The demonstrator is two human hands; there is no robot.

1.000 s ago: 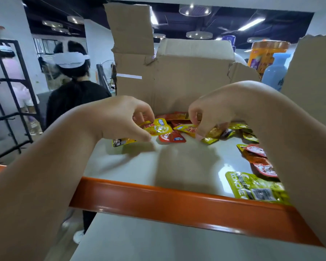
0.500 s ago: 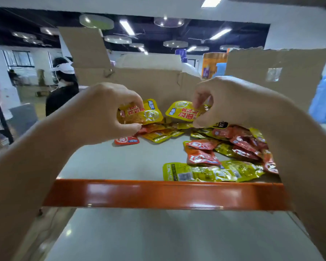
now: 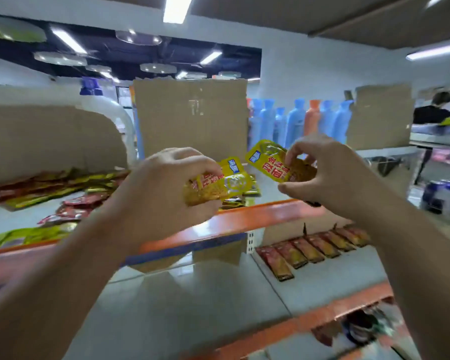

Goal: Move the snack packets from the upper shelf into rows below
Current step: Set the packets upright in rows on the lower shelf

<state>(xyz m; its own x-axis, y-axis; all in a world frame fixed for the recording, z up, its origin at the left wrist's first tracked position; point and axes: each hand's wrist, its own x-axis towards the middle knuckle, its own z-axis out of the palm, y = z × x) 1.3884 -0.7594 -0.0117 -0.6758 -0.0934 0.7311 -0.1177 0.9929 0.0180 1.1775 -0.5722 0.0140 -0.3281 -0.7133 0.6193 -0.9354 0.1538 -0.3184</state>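
My left hand [image 3: 164,193] grips a yellow snack packet [image 3: 226,181] in front of the upper shelf's orange edge [image 3: 244,219]. My right hand [image 3: 330,175] pinches a second yellow packet [image 3: 268,162] just to the right of it, both held in the air. A loose pile of red and yellow packets [image 3: 63,193] lies on the upper shelf at the left. On the lower shelf [image 3: 192,302] at the right, a row of red and brown packets [image 3: 312,249] lies side by side.
Cardboard dividers [image 3: 190,118] stand at the back of the upper shelf. Blue and orange bottles [image 3: 296,120] line up behind them. Another person [image 3: 434,110] stands far right. A further orange shelf edge [image 3: 309,326] runs below.
Both hands have lifted a yellow packet each off the upper shelf and pulled back. The view has swung right and down, so the lower shelf with its row shows.
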